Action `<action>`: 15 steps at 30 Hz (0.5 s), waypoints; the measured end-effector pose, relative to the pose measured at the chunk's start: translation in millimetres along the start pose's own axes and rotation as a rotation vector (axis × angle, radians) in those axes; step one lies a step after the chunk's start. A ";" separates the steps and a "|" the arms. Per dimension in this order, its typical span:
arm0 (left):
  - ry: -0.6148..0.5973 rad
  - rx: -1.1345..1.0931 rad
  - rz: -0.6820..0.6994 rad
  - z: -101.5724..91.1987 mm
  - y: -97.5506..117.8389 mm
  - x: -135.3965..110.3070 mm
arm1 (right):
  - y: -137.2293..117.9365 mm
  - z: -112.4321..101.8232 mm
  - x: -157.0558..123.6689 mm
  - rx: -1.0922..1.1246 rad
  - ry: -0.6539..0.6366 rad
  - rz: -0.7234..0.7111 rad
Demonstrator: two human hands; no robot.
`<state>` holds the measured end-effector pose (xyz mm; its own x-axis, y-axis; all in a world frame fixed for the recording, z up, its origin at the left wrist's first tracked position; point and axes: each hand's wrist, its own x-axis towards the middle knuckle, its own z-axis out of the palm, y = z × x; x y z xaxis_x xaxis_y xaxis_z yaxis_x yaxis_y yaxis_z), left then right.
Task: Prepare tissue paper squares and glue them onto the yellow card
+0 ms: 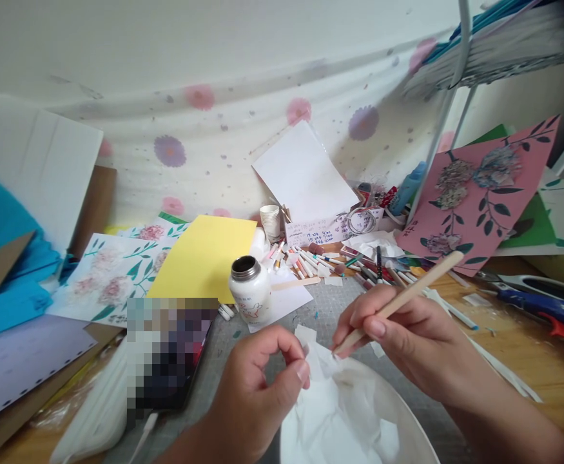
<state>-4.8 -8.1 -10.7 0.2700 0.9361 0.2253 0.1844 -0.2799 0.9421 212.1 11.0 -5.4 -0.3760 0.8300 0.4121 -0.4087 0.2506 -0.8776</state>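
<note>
My right hand [407, 341] grips a flat wooden craft stick [421, 280], slanted with its lower tip down at the white paper. My left hand [262, 386] is closed in a pinch, thumb against forefinger, at the edge of a thin white tissue paper [315, 364]. Both hands meet above a white bowl [419, 428] lined with crumpled white tissue pieces [330, 419]. How much paper sits between my left fingertips is partly hidden. Beyond my left hand stands an open white jar [250, 299] with a metal neck.
A phone [175, 361] with a cable lies left, by a yellow sheet [204, 251]. Markers [311, 264] are scattered behind. Stacked paper cups [270, 222] stand at the back. Blue-handled scissors [543, 303] lie right, below a pink flower picture [485, 193]. A grey cutting mat [223, 361] covers the table.
</note>
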 end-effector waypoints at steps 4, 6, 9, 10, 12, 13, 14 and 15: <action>-0.033 -0.075 -0.048 -1.7 -4.8 -1.3 | -4.2 -8.7 4.1 0.132 0.041 0.032; -0.029 -0.084 -0.038 -1.3 -3.6 -0.2 | -8.1 -11.5 5.7 0.140 0.067 0.047; -0.029 -0.054 -0.030 -0.4 -0.3 1.4 | -12.4 -15.2 6.9 0.129 0.095 0.051; -0.029 -0.044 -0.031 -0.2 0.5 1.7 | -13.1 -16.4 7.0 0.128 0.099 0.049; -0.034 -0.028 -0.041 -0.1 1.2 2.0 | -13.7 -18.8 6.6 0.132 0.103 0.047; -0.040 -0.022 -0.046 -0.2 1.2 2.1 | -13.8 -20.0 6.3 0.135 0.104 0.047; -0.045 -0.015 -0.047 -0.3 0.9 2.3 | -13.8 -21.1 5.9 0.137 0.107 0.045; -0.047 -0.009 -0.045 -0.6 0.4 2.6 | -13.7 -22.1 5.4 0.138 0.109 0.043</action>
<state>-4.6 -5.7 -9.6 0.3062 0.9364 0.1713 0.1890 -0.2361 0.9532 234.1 23.1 3.4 -0.3064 0.8895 0.3389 -0.5070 0.1488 -0.8490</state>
